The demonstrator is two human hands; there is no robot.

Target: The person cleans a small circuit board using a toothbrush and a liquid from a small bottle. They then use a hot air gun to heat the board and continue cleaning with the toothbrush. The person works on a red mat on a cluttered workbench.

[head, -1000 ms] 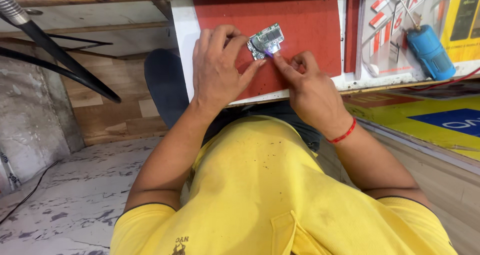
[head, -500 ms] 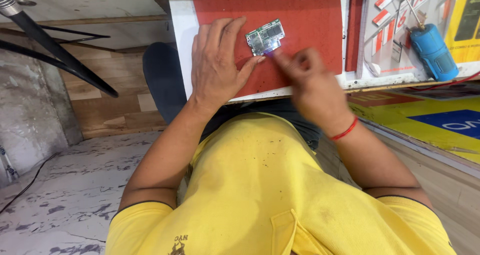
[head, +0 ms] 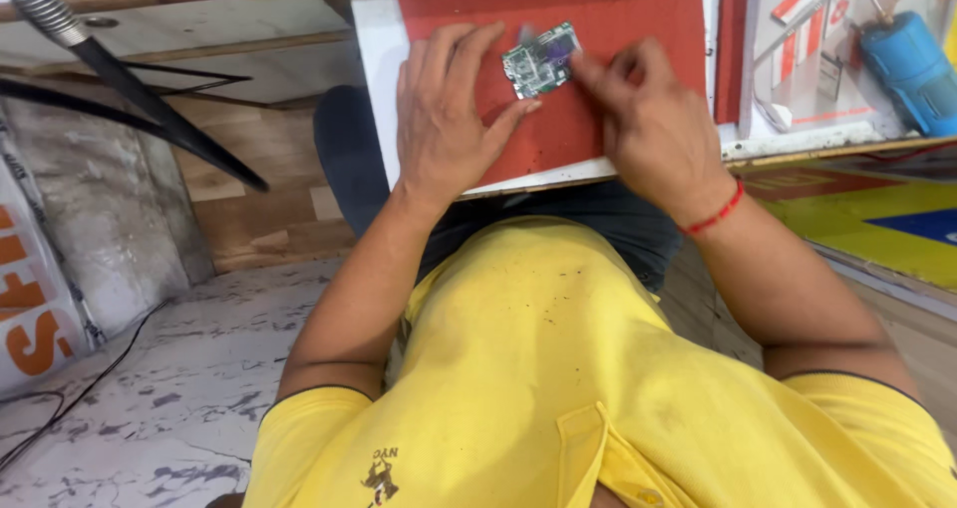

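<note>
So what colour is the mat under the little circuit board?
Red. The mat under the circuit board shows plainly in the head view.

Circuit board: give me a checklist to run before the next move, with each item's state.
1. Circuit board lies flat on the red mat: ok.
2. Left hand steadies the board, fingertips at its left edge: ok.
3. Right hand fingertips touch the board's right end: ok.
4. Tool in the right hand: cannot tell, fingers are curled and blurred.
5. Board well away from the mat's near edge: ok.
6. Blue tool lies apart from both hands: ok.
</note>
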